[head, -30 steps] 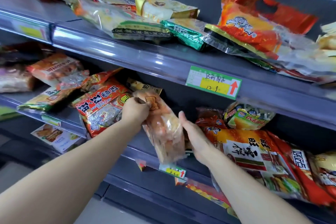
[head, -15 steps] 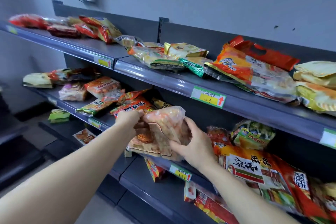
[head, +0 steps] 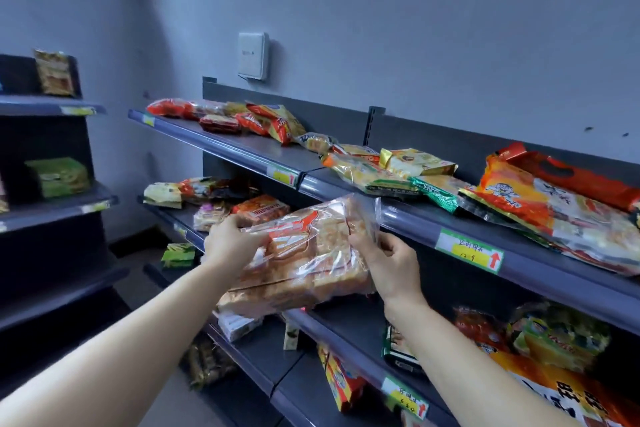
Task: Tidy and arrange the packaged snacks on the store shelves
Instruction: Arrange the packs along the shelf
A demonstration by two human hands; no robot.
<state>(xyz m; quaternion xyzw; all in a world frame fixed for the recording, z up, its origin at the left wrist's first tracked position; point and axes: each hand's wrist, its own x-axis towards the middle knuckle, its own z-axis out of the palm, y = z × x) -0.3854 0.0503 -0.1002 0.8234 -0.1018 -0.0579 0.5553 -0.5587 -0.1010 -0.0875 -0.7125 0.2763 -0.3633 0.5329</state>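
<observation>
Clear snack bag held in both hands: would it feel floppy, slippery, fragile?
Probably floppy: the clear snack bag sags between the left hand and right hand. Its glossy, crinkled film looks slippery. The pale pieces inside may well crush if squeezed.

Both bare arms stretch forward and upward from the near edge, the left arm (head: 121, 340) from the lower left and the right arm (head: 467, 367) from the lower right, closer together at the far end. The left grip (head: 230, 243) curls its fingers over the left end of a snack bag (head: 311, 253). The right grip (head: 391, 263), its back toward the camera, pinches the bag's right end with bent fingers.
</observation>
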